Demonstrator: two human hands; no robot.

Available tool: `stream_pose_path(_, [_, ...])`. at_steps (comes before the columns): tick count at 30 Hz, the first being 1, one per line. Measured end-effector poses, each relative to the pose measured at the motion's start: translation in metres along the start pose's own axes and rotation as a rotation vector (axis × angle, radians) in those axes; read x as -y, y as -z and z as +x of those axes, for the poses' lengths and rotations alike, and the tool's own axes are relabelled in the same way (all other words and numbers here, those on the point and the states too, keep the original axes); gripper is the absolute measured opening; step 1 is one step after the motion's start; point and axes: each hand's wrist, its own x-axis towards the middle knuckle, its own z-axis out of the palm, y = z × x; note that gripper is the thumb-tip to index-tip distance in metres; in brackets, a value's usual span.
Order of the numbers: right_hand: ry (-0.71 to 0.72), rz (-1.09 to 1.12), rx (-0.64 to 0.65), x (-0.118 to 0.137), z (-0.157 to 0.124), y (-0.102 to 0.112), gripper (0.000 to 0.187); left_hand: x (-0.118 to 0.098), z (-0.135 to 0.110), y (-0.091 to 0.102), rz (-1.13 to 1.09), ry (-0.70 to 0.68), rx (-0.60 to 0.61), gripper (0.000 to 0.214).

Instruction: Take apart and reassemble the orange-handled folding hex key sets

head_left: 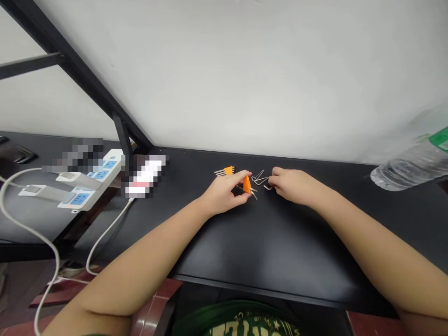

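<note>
My left hand pinches an orange hex key holder between thumb and fingers, just above the black table. Metal keys stick out of that holder toward the right. Several loose L-shaped hex keys lie between my two hands. My right hand is at their right end, its fingers closed together on a hex key whose short bent end shows at the fingertips. Behind my left hand lies a second orange holder with several keys through it.
A white power strip with plugged-in chargers and white cables stands at the left. Near it a phone-like blurred object lies with a cable attached. A clear plastic bottle lies at the far right. The pale wall rises behind the table.
</note>
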Motion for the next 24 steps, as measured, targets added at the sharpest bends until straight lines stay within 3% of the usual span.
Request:
stream_pose_path(4, [0.016,0.078,0.012,0.009,-0.003,0.005,0.015,-0.001,0.001,0.0,-0.033,-0.001,-0.01,0.049])
stream_pose_path(9, [0.085,0.549,-0.196,0.031,-0.005,0.018,0.011,-0.003,0.003,0.0,-0.013,-0.033,-0.016,0.047])
stream_pose_path(14, [0.067,0.792,-0.237,0.046,0.001,0.013,0.015,-0.003,0.003,-0.001,0.105,-0.096,-0.004,0.049])
stream_pose_path(17, [0.026,0.881,-0.18,0.037,0.003,0.007,0.015,-0.001,0.004,0.002,0.274,-0.08,-0.002,0.043])
stream_pose_path(19, [0.075,0.9,-0.1,0.027,0.001,0.008,0.014,0.001,0.004,0.007,0.381,-0.035,0.032,0.039])
stream_pose_path(24, [0.271,0.613,0.056,0.014,-0.007,0.021,0.011,0.001,0.004,0.017,0.497,0.057,0.144,0.037])
